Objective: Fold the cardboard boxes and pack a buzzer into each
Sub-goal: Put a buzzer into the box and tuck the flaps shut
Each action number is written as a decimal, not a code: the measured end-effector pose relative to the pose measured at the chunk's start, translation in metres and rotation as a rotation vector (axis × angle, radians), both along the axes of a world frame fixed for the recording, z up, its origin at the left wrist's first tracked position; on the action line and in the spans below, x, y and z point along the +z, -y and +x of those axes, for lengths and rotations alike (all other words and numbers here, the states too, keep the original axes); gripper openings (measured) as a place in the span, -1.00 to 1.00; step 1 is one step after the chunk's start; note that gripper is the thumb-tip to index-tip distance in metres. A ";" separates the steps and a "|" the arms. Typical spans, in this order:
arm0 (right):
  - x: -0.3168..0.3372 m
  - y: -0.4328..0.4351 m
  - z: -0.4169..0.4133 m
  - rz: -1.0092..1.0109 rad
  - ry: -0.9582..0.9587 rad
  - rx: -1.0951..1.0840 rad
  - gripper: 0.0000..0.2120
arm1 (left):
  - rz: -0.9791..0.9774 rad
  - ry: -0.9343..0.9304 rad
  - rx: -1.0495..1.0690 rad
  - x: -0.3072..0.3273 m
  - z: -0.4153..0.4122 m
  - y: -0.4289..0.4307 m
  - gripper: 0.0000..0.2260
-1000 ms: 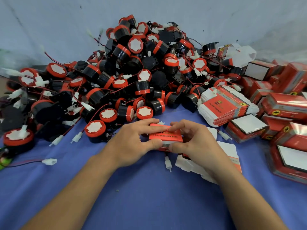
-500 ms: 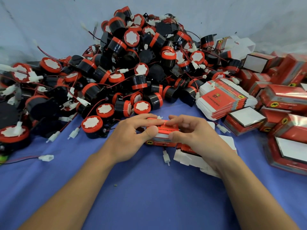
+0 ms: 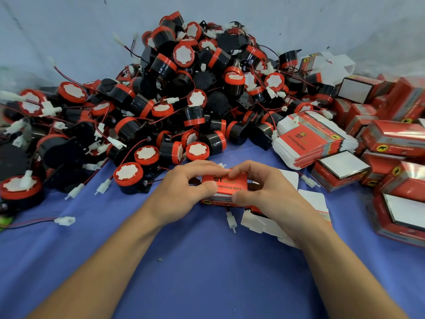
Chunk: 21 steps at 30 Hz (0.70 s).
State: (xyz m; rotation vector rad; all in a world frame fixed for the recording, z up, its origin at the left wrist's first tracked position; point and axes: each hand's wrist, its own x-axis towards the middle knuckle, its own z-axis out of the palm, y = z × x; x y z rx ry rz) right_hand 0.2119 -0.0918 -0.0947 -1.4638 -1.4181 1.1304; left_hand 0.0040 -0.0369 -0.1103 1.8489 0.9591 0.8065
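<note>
A small red cardboard box (image 3: 226, 188) sits between my hands on the blue cloth (image 3: 184, 261). My left hand (image 3: 184, 192) grips its left end, thumb on the front face and fingers over the top. My right hand (image 3: 264, 192) grips its right end the same way. A white connector (image 3: 231, 222) on a wire sticks out below the box. Behind my hands rises a large pile of black and red buzzers (image 3: 184, 93). A stack of flat unfolded boxes (image 3: 310, 139) lies to the right of the pile.
Several folded red boxes (image 3: 391, 139) crowd the right side of the cloth. Flat white box blanks (image 3: 315, 201) lie under my right hand and wrist. A loose buzzer (image 3: 128, 178) and a white plug (image 3: 65, 221) lie to the left.
The box has turned in my hands, so its printed red top face now shows. Both hands keep their grip on its ends.
</note>
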 end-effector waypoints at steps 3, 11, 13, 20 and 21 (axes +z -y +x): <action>0.000 -0.001 -0.002 -0.023 -0.012 0.016 -0.64 | -0.033 0.007 0.003 0.001 0.002 0.000 -0.59; -0.004 -0.004 -0.005 -0.022 0.001 0.031 -0.66 | -0.054 0.008 0.001 0.000 0.001 0.001 -0.50; -0.005 -0.003 -0.005 -0.009 0.009 0.031 -0.67 | -0.051 -0.006 0.009 -0.002 0.001 0.000 -0.51; -0.007 -0.003 0.000 0.000 -0.038 0.027 -0.78 | -0.074 0.017 0.032 -0.010 0.004 0.000 -0.68; -0.008 -0.004 0.000 0.012 -0.025 0.013 -0.78 | -0.060 0.002 0.043 -0.011 0.005 0.001 -0.67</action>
